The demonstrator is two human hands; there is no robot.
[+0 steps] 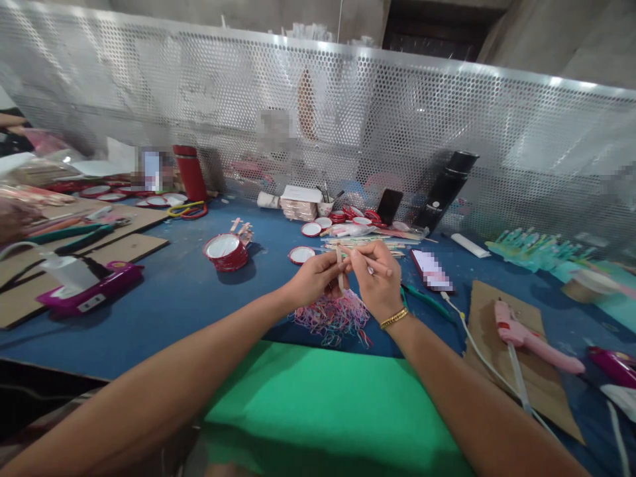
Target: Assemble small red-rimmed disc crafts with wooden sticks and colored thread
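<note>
My left hand (318,273) is closed in a pinch on a short, flat wooden stick (340,270) held upright. My right hand (378,278), with a gold bracelet (394,318) at the wrist, is closed right beside it, fingertips meeting the left ones near the stick. What my right fingers grip is too small and covered to name. Below both hands lies a loose heap of pink, blue and purple strings (332,319). Behind them are a white disc with a red rim (301,255) and a bundle of thin sticks (392,246).
A stack of red-rimmed discs (225,253) stands left. On the right lie green-handled pliers (430,301), a lit phone (431,270) on a cable, and a pink glue gun (534,341) on cardboard (479,311). Green cloth (318,397) covers the near side; a perforated metal panel (223,86) closes the back.
</note>
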